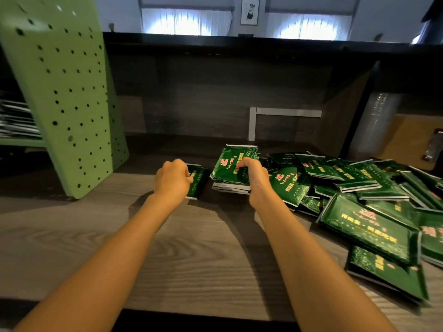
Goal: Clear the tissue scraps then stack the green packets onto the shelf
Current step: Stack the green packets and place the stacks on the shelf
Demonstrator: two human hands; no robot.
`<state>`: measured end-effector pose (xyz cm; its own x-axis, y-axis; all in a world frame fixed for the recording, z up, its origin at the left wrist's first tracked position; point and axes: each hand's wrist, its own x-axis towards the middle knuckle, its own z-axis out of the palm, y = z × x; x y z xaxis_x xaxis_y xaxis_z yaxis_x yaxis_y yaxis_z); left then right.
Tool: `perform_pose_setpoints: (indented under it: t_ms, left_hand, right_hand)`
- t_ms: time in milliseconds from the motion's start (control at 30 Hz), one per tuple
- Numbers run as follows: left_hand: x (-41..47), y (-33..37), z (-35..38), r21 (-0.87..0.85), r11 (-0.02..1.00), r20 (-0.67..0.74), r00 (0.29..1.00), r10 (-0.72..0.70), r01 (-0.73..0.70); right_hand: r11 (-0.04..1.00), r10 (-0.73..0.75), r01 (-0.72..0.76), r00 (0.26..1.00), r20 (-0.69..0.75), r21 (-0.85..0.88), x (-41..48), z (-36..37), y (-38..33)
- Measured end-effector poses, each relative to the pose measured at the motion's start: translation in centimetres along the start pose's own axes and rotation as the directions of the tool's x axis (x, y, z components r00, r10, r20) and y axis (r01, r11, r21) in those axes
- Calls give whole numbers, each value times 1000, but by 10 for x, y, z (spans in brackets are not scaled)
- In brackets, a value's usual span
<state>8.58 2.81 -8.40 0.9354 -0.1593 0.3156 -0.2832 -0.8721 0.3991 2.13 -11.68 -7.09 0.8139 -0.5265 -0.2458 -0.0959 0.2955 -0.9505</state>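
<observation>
Gripping green packets (227,167), pink print illegible: left hand (172,179) one, right hand (254,179) several.

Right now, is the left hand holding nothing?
No, the left hand grips a single green packet, while the right hand holds a small stack of green packets beside it.

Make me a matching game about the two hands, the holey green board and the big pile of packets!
1 left hand
2 right hand
3 perforated green panel
4 loose heap of packets

A lies on the table's right side
B grips a small stack of packets
C stands at the far left
D holds a single packet

Pairs: 1-D, 2-B, 3-C, 4-A
</observation>
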Motion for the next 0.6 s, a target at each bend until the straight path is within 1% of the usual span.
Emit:
perform_pose_setpoints:
  t_ms: [67, 200, 267, 333, 400, 467, 567, 600]
  left_hand:
    - [-3, -1, -1, -76, 993, 54, 995, -85, 89]
    - [-7, 4, 3, -94, 965, 137, 963, -231, 245]
    - [-3, 4, 1, -130, 951, 219, 944, -248, 280]
    - [-1, 1, -2, -172, 948, 268, 938, -218, 269]
    - [-3, -3, -8, -218, 937, 258, 942, -215, 273]
    - [-3, -8, -13, -273, 911, 225, 942, -250, 307]
    - [0, -17, -16, -461, 801, 230, 923, -308, 382]
    - [0, -18, -16, -499, 774, 235, 920, -313, 390]
  right_hand:
    - [1000, -2, 2, 1000, 3, -13, -4, 2, 1]
    - [999, -9, 9, 1000, 6, -32, -8, 4, 2]
    - [999, -14, 15, 1000, 11, -32, -8, 4, 2]
    - [999, -20, 21, 1000, 14, -36, -7, 5, 2]
    - [999, -27, 28, 1000, 14, -37, -6, 5, 1]
    - [999, -37, 37, 999, 15, -36, -5, 5, 2]
    - [998, -44, 45, 999, 15, -40, -5, 4, 3]
    - [998, -44, 45, 999, 14, -45, -5, 4, 4]
